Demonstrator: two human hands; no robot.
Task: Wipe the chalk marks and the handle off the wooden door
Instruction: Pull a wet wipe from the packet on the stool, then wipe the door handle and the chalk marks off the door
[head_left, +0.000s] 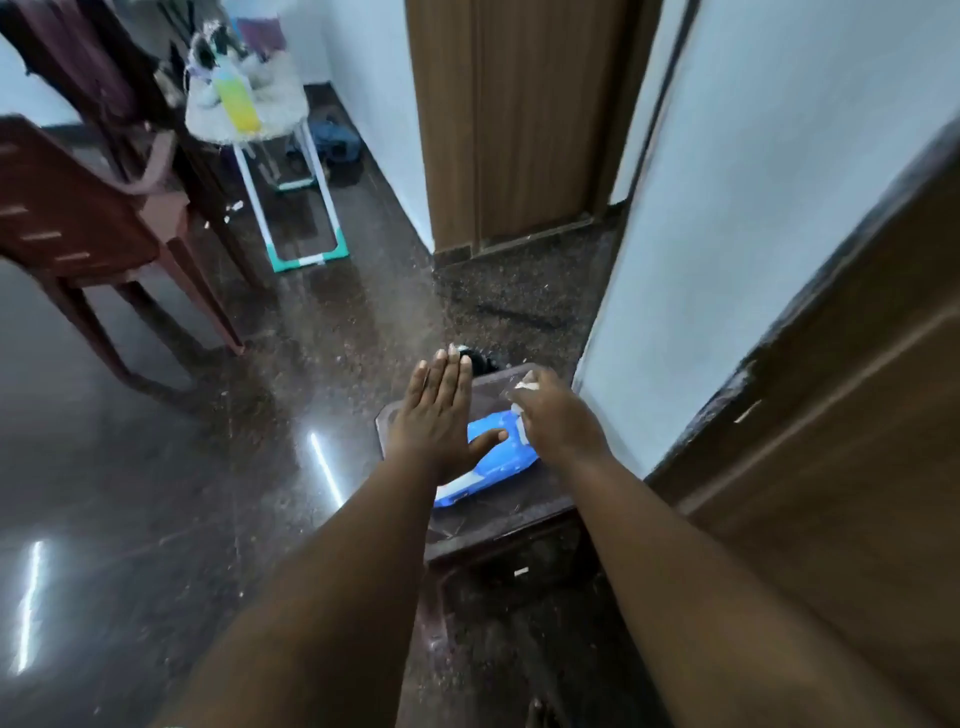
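Floor (156, 467): dark polished stone with bright light streaks, wide and bare to the left of the arms.
Wooden door (857, 467): brown panel at the right edge of the view, right of the right forearm and apart from both hands; no chalk marks or handle can be made out on the part in view.
Second door (524, 119): brown, closed, straight ahead past a white wall corner, well apart from the hands.
Chair (78, 218): reddish-brown, at far left, with open floor between it and the hands.
Stool (498, 514): small dark surface below both hands, just beside the white wall on its right.
Wipe pack (498, 452): blue and white, lying flat on the stool, partly covered by the left hand.
Left hand (441, 415): wide and flat, fingers straight and together, thumb spread onto the blue pack, palm down over the pack's left part.
Right hand (558, 415): curled narrow, knuckles up, pinching a wipe at the pack's right end.
Wipe (527, 384): small white crumpled piece showing at the right fingertips, blurred.
Room: stool's left and near edges face open floor; its right side is hemmed by the wall.
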